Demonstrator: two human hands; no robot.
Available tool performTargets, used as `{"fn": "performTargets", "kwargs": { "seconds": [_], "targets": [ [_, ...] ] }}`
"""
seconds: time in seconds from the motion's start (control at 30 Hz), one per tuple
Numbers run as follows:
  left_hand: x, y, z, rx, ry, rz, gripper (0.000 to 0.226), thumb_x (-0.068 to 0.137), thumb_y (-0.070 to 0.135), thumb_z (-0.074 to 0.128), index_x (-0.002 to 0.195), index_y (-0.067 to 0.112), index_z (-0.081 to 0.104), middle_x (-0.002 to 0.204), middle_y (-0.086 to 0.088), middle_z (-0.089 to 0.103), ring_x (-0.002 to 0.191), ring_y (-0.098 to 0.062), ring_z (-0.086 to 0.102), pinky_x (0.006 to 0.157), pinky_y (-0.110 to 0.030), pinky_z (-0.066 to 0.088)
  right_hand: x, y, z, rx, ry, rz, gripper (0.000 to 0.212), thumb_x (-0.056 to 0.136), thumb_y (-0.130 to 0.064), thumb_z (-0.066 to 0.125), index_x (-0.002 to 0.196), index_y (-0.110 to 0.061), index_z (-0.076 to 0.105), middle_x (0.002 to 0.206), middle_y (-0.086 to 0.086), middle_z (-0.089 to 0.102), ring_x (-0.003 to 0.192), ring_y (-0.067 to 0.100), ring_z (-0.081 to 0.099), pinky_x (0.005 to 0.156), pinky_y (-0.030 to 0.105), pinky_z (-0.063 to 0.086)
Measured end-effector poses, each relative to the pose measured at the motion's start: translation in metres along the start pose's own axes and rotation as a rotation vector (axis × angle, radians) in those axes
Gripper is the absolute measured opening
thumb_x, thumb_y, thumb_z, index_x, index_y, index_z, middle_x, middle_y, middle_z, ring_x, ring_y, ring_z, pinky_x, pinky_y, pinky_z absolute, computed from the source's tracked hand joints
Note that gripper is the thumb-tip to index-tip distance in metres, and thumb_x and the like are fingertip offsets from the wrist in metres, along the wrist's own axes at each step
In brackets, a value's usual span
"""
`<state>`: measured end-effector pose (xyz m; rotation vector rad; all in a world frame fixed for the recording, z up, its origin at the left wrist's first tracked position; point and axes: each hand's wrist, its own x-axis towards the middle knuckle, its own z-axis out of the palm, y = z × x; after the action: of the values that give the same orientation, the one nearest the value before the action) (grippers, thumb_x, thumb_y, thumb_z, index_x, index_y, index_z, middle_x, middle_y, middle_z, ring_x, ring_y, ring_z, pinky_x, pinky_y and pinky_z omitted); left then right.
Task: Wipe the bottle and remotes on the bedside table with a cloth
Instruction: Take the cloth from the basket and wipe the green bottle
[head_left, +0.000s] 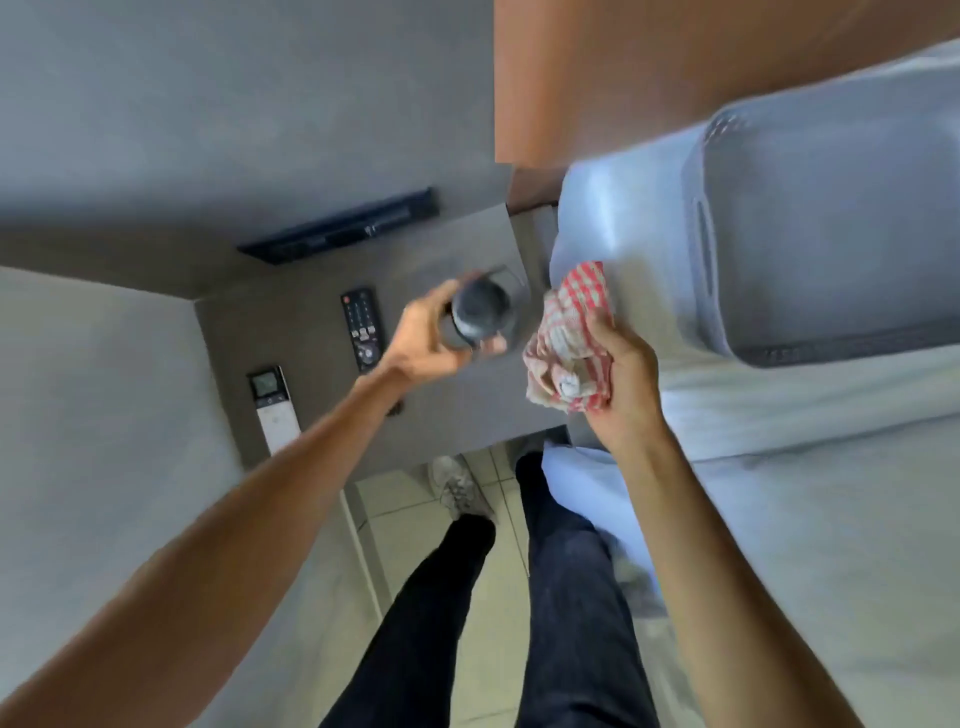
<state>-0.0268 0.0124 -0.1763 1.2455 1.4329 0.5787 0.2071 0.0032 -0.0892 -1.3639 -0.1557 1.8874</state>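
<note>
— So, what are the hands doing?

— The left hand (431, 338) is wrapped around a dark bottle (475, 314). We see the bottle from the top, so its round cap faces us. The hand holds it over the back part of the bench (467, 405), near the bed. I cannot tell if the bottle touches the bench.

— And the other one?

— The right hand (618, 384) is squeezing a red and white checked cloth (569, 338). The cloth is all bunched up. It is just beside the bottle, on the right, but not touching it.

— Where are the remotes?

— Both lie flat on the bench, to the left of the bottle. The black remote (362, 328) is close to the left wrist. The white remote (274, 408) has a little screen at its far end. It lies nearer the left edge, apart from the black one.

— What else is around?

— A long black bar (340, 226) sits where the bench meets the wall. On the right is a bed with a pale blue pillow (810, 234). Down below are dark trousers (561, 597) and a grey shoe (460, 491) on a tiled floor (395, 525).
</note>
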Motion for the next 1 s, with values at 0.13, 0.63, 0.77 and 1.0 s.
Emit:
{"fn": "performTargets", "kwargs": {
  "seconds": [0.13, 0.63, 0.77, 1.0],
  "targets": [
    [-0.004, -0.003, -0.002, -0.545, 0.213, -0.094, 0.047, 0.075, 0.022, 0.085, 0.115, 0.008, 0.067, 0.099, 0.010, 0.082, 0.094, -0.011, 0.075, 0.088, -0.031, 0.061, 0.000, 0.011, -0.020, -0.003, 0.125, -0.001, 0.046, 0.102, -0.008, 0.053, 0.145, 0.009, 0.052, 0.128, 0.028, 0.059, 0.107, 0.040, 0.062, 0.089, 0.045, 0.058],
    [-0.042, -0.007, -0.001, -1.202, 0.216, -0.553, 0.058, 0.084, 0.067, 0.071, 0.072, 0.011, 0.076, 0.074, -0.011, 0.073, 0.069, -0.028, 0.073, 0.069, -0.037, 0.063, -0.042, 0.113, 0.025, -1.760, -0.408, -0.742, 0.062, 0.110, -0.040, 0.034, 0.167, -0.020, 0.020, 0.178, 0.006, 0.010, 0.164, 0.034, 0.003, 0.127, 0.054, 0.030],
    [-0.054, -0.013, 0.009, -1.223, 0.133, -0.576, 0.062, 0.090, 0.069, 0.064, 0.074, 0.010, 0.078, 0.077, -0.012, 0.075, 0.074, -0.029, 0.073, 0.076, -0.038, 0.063, -0.034, 0.115, 0.030, -1.831, -0.476, -0.698, 0.059, 0.111, -0.040, 0.027, 0.167, -0.028, 0.017, 0.179, 0.000, 0.001, 0.165, 0.028, 0.004, 0.130, 0.053, 0.027],
    [-0.058, -0.013, -0.017, -1.339, 0.172, -0.476, 0.069, 0.082, 0.072, 0.069, 0.093, 0.004, 0.072, 0.093, -0.016, 0.069, 0.082, -0.033, 0.068, 0.083, -0.042, 0.060, -0.028, 0.084, 0.043, -1.178, -0.484, -0.192, 0.047, 0.115, -0.047, 0.027, 0.162, -0.047, 0.025, 0.165, -0.023, 0.037, 0.142, -0.009, 0.041, 0.125, 0.033, 0.031]
  ]
}}
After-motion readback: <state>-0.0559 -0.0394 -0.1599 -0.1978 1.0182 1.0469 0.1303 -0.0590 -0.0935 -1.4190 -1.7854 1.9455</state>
